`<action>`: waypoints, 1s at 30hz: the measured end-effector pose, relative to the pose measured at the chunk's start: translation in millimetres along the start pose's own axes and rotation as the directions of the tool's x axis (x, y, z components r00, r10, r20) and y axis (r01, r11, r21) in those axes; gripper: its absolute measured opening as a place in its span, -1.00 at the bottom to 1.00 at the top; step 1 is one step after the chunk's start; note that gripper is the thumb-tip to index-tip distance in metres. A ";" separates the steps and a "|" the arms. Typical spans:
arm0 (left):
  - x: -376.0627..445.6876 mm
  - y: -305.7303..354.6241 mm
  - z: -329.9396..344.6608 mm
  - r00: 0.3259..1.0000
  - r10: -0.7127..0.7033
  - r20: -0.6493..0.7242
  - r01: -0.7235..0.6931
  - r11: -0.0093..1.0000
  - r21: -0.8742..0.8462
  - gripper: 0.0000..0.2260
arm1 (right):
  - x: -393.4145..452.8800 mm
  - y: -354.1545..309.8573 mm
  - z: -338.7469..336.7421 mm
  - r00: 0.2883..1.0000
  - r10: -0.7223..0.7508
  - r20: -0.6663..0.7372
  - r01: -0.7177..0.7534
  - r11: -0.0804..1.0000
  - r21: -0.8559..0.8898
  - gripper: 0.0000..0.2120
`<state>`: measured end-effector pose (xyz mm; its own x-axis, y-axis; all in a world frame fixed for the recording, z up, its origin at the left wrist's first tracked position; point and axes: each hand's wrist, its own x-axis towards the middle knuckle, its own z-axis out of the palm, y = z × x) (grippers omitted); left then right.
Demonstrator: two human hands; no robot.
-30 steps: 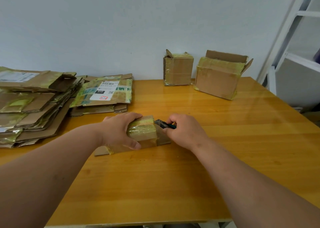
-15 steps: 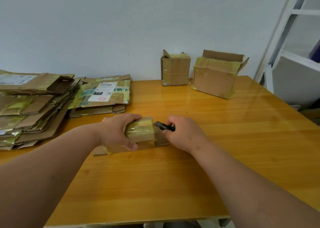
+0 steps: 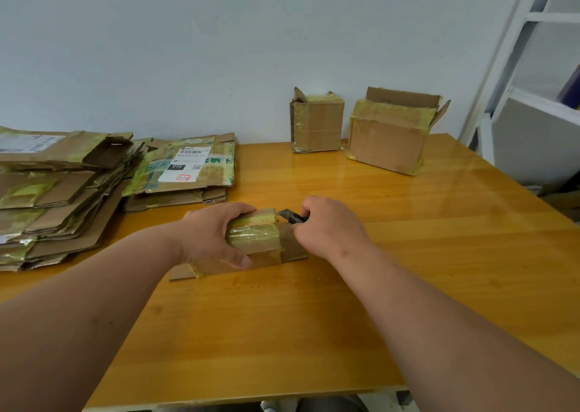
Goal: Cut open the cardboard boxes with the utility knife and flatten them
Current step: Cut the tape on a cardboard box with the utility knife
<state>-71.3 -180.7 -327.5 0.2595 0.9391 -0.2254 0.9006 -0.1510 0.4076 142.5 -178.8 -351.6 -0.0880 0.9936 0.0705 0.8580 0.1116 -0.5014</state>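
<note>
A: What is sitting along the counter's [image 3: 408,255] left edge?

B: A tall stack [image 3: 53,198] of flattened cardboard is lying there, tape showing yellow-green on most sheets. Just beside it, toward the back edge, a lower pile [image 3: 185,176] is resting, and its top sheet is carrying a white label.

A: And near the middle?

B: The left hand [image 3: 213,236] is gripping a small taped box [image 3: 257,242], fingers curling over its top and thumb pressing its near face. The box is lying low on the counter, a little left of centre and closer to the back edge than the front, with a flap sticking out at each end.

A: Where is the knife?

B: The right hand [image 3: 329,226] is holding the knife [image 3: 292,216], fingers closing round the dark handle so only the tip end is showing. The blade is pointing left and meeting the box's upper right end. Whether it is actually biting into the tape, I cannot tell.

A: Anything further right?

B: Two boxes are standing upright at the back edge. The narrow box [image 3: 318,126] is sitting against the wall with one flap sticking up. The wide box [image 3: 392,135] is standing just beside it, nearer the back right corner, with flaps open on top. A white shelf frame [image 3: 514,54] is rising past the right edge.
</note>
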 end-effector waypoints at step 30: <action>3.9 -3.2 -0.6 0.999 0.000 0.036 0.000 1.000 0.011 -0.08 | -20.7 5.9 -19.5 0.941 -0.261 0.216 0.278 0.959 -0.051 -0.89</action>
<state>-73.4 -176.3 -329.2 0.2720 0.9272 -0.2574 0.9043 -0.1549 0.3977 159.2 -199.0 -339.2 -0.4158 0.9094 0.0110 0.8246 0.3821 -0.4172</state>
